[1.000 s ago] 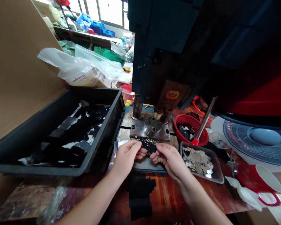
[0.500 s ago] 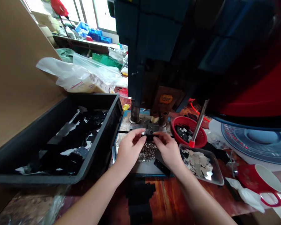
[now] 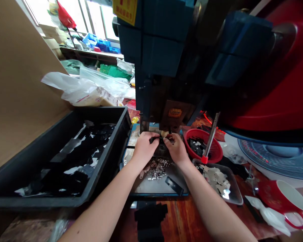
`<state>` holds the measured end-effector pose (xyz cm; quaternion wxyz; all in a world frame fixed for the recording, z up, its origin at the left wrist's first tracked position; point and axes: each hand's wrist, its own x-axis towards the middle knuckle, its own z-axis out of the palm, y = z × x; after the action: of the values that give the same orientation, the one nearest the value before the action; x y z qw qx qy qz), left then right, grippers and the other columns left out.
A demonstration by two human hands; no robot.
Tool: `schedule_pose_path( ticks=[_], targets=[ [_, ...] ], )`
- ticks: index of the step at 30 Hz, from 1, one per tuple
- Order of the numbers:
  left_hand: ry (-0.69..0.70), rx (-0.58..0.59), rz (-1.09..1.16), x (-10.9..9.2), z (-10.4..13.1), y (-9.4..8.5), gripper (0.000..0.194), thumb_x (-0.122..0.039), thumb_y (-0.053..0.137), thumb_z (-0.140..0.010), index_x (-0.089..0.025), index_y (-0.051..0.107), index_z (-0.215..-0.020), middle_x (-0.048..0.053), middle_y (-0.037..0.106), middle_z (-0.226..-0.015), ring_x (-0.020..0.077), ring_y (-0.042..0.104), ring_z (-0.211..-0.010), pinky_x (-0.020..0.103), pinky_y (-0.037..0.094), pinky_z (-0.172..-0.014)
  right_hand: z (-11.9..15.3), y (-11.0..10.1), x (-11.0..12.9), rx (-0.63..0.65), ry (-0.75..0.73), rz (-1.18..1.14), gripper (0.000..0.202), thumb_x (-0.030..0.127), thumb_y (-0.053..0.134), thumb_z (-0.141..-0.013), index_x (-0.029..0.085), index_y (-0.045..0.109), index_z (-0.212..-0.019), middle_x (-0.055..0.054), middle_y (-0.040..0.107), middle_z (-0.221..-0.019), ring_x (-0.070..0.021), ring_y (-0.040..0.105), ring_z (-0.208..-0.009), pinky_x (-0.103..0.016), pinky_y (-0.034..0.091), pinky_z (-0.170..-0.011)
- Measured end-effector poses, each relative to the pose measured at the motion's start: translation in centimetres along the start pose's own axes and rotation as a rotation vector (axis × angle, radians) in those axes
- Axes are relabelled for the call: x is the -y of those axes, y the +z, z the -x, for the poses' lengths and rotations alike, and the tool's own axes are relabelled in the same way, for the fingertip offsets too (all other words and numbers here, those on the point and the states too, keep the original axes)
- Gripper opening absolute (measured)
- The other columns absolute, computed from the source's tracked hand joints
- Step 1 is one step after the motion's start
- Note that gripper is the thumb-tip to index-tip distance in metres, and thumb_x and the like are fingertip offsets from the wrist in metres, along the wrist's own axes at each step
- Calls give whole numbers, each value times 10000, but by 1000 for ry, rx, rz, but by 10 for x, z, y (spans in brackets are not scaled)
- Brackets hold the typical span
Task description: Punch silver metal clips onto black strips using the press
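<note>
Our left hand (image 3: 144, 148) pinches one end of a thin dark piece (image 3: 154, 138) between thumb and fingers, and our right hand (image 3: 177, 149) closes on the other end, probably so we can keep it level and square under the press (image 3: 156, 57); our fingers hide most of it. From the left, the deep black bin (image 3: 40, 202) sits beside the base, likely so its loose dark pieces are within easy reach. In front of our hands, small metal bits (image 3: 158, 169) lie heaped on the plate, near enough to pick up, with a black strip (image 3: 174, 186) slanting to their right. Further right, the red basket (image 3: 217, 155) and clear tray (image 3: 239, 198) seem to keep dark parts and pale flat ones sorted apart.
</note>
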<state>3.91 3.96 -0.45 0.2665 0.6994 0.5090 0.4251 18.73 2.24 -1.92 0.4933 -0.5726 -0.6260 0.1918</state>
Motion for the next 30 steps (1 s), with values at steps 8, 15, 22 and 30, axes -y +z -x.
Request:
schedule_pose_path(
  ticks=[8,15,22,30],
  targets=[
    [81,-52,-130,-9,30,-33,221,-264,485,-846,-209,651,-982,55,622,-1048,225,556,-1031,371,424,-923,23,-32,5,31,-34,48,219,341,492,-873,198,606,-994,-66,620,-1007,-188,593,-929,-317,484,-790],
    [41,195,-502,8,87,-59,237,-361,484,-857,-239,662,-955,58,612,-1036,263,542,-971,414,426,-857,82,-86,6,345,-182,385,210,217,438,-909,218,641,-965,-52,677,-927,-193,627,-877,-342,502,-799],
    [52,235,-594,9,84,-50,259,-410,485,-853,-240,659,-944,65,599,-1008,273,535,-949,424,441,-815,105,-90,2,396,-425,642,256,197,482,-881,221,638,-1084,-98,654,-1007,-229,606,-916,-395,524,-786],
    [74,94,-432,15,83,-50,280,-373,431,-889,-229,671,-900,52,672,-951,240,605,-886,350,456,-816,138,-107,-10,333,-448,635,205,201,516,-872,205,627,-1045,-99,653,-1048,-231,606,-974,-425,518,-853]
  ],
)
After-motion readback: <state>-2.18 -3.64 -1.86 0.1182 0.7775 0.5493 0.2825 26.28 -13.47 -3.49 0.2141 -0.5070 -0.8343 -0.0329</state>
